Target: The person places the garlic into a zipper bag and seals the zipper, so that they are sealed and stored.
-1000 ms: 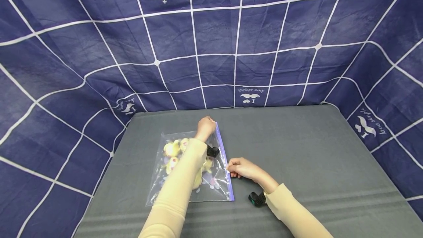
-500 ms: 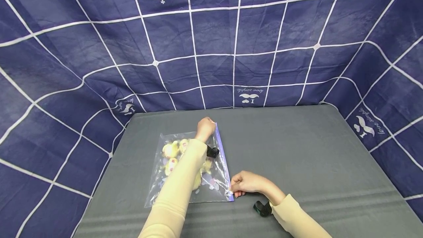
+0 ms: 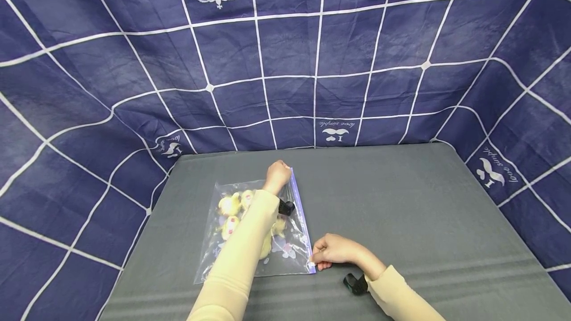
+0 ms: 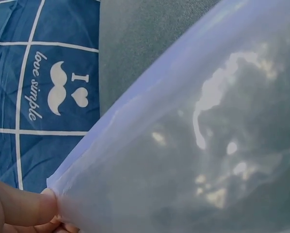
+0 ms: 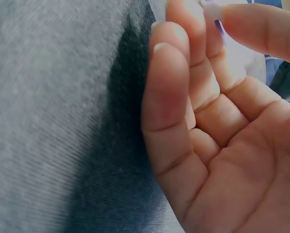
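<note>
A clear zip bag (image 3: pixel 214 259) lies flat on the grey table, its purple zip strip (image 3: pixel 303 219) along the right side. Several yellow toy-like figures (image 3: pixel 229 205) show inside it, partly hidden by the left forearm. My left hand (image 3: pixel 277 174) pinches the far end of the strip; in the left wrist view, the thumb (image 4: pixel 28 208) presses at that corner. At the near end of the strip, my right hand (image 3: pixel 334 249) pinches with thumb and index finger at a small whitish piece, probably the zip slider. Its other fingers (image 5: pixel 167 92) curl loosely in the right wrist view.
The grey tabletop (image 3: pixel 383 197) stretches to the right of the bag. A blue curtain (image 3: pixel 290 63) with white grid lines hangs behind and at both sides. Black wrist cameras (image 3: pixel 355 284) sit on the wrists.
My right hand has slid along the zip strip towards the near end, then nearly stopped there. My left hand keeps its grip on the far end, and the bag stays put.
</note>
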Demonstrator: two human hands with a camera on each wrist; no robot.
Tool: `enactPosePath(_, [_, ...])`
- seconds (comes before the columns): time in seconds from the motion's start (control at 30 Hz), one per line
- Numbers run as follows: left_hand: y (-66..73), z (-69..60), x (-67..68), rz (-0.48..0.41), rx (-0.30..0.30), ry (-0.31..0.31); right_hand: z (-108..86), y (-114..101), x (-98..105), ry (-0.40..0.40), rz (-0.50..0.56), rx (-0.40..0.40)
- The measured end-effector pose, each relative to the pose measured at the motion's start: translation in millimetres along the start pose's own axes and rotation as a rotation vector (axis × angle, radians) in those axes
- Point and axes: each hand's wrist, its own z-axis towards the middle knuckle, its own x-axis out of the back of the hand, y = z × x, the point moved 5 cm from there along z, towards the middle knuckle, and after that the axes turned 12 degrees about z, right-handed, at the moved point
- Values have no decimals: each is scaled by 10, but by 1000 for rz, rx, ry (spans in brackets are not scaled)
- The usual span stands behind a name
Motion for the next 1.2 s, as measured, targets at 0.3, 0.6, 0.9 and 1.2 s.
enactPosePath(0.3, [514,-796,1073,-60,30,-75,134,-62,125,71,-57,54])
enactPosePath(0.6, [658,-1115,1336,-90,42,-81,469,-160,351,404,58,73])
enactPosePath(0.9, [628,-1297,1555,-237,6,-101,655,-196,437,628,141,43])
enactPosePath(1.2, [240,-1673,1977,-296,41,-26,675,-120,435,627,126,3])
